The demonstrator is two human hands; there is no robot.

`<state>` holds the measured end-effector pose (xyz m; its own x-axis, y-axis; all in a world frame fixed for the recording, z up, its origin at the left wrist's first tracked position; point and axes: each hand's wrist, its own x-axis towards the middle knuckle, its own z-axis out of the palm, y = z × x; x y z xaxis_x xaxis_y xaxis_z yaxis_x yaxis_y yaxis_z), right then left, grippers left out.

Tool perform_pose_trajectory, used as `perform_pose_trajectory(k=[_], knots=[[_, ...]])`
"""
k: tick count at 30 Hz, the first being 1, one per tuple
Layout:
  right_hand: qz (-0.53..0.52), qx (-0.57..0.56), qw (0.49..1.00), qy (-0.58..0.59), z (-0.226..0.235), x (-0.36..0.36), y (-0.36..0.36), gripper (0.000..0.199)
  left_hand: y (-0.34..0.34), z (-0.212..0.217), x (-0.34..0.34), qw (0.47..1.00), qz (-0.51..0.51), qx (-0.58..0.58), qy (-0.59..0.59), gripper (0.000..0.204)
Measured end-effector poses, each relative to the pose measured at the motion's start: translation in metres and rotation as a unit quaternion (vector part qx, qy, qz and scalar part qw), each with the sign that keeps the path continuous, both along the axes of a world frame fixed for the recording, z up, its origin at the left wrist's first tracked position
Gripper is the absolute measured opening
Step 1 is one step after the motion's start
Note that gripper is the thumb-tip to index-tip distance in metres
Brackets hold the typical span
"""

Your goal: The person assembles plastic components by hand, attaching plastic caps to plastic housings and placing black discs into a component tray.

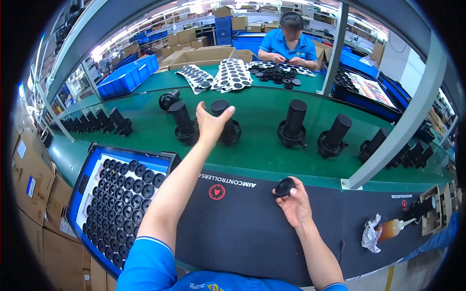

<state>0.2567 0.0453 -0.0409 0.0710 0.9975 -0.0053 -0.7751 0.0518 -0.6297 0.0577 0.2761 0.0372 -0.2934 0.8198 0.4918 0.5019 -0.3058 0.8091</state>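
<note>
One black cap (284,186) in right hand (297,206), over black mat (252,233). Four upright black units (295,119) beyond mat, left of slanted post (399,133) — plus one tipped unit (169,100) behind. One bottle (391,229), right of mat.

Right palm up, thumb and fingers pinching cap. Left arm stretched past mat; left hand (212,127) spread by second unit — contact unclear.

Blue tray (76,206), left of mat: rows of caps, uncounted.

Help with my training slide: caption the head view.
Left hand at a black cylinder on the green bench; right hand holding a black disc over the mat.
</note>
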Motion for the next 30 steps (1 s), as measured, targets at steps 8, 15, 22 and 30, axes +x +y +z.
perform_pose_trajectory(k=[8,15,22,30], knots=[[0.040,-0.003,0.998,0.052,-0.001,0.011,0.005,0.044,-0.015,-0.006,0.008,0.925,-0.226,-0.045,-0.301,0.051],[0.038,0.032,0.988,0.143,0.012,-0.005,0.002,0.045,-0.097,-0.031,0.008,0.669,-0.322,-0.170,-0.648,0.037],[0.051,0.059,0.990,0.116,0.011,-0.013,-0.005,0.047,-0.121,-0.042,0.002,0.580,-0.288,-0.194,-0.737,0.035],[0.046,0.092,0.991,0.087,0.012,-0.011,-0.005,0.048,-0.130,-0.049,-0.003,0.619,-0.273,-0.189,-0.712,0.035]])
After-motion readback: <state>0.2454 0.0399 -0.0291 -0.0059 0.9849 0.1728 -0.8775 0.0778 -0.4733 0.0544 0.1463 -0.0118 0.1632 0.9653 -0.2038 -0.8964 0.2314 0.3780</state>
